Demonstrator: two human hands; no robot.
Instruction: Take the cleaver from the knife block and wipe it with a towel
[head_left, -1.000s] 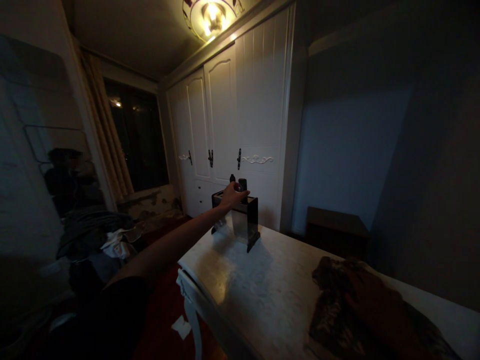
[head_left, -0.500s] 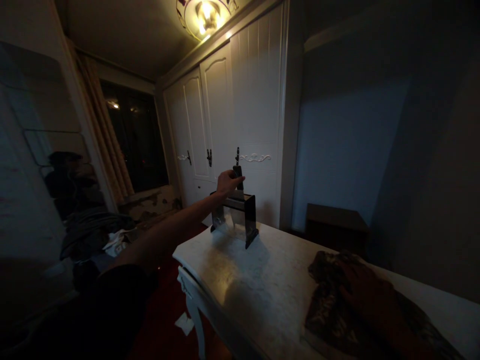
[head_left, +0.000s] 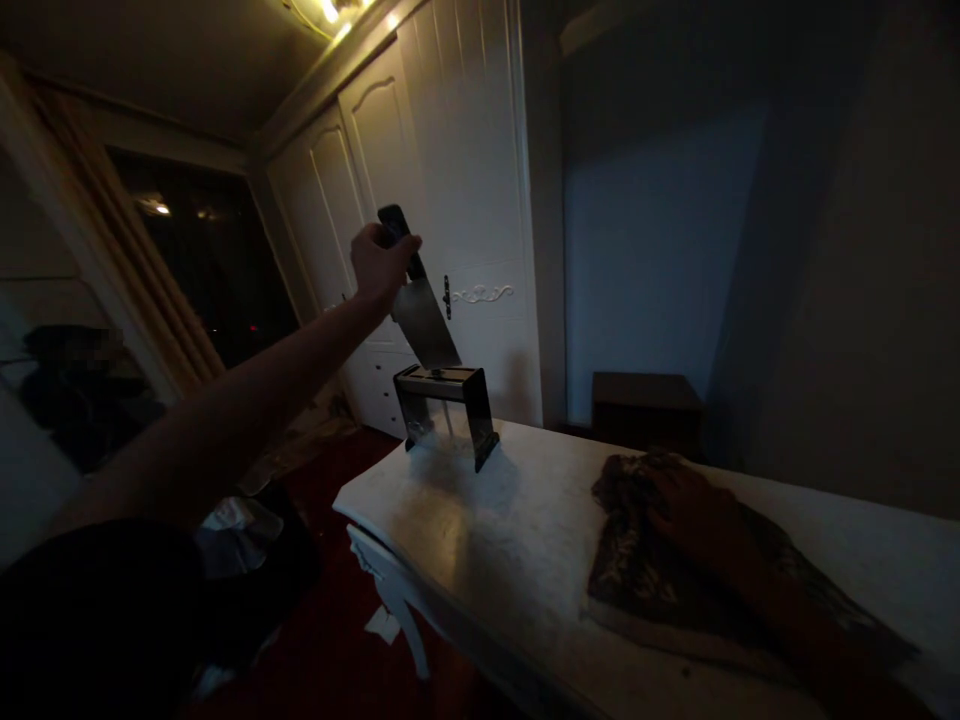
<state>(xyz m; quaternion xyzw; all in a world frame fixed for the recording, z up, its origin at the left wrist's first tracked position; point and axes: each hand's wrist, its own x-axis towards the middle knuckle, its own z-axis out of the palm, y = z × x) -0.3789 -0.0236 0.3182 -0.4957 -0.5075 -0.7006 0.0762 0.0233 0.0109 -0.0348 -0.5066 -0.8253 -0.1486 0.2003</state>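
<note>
The left hand (head_left: 381, 262) is raised above the far end of the counter (head_left: 480, 540), its grip closed around the dark handle of a cleaver (head_left: 421, 310). The broad blade tilts down to the right; its lower edge sits at the top slot of the knife block (head_left: 446, 412), and whether it is still inside cannot be told. The block stands upright near the counter's far corner, and its clear front shows no other blade. The right hand (head_left: 694, 515) lies flat, fingers spread, on a dark patterned cutting board (head_left: 637, 585) well apart from the block.
</note>
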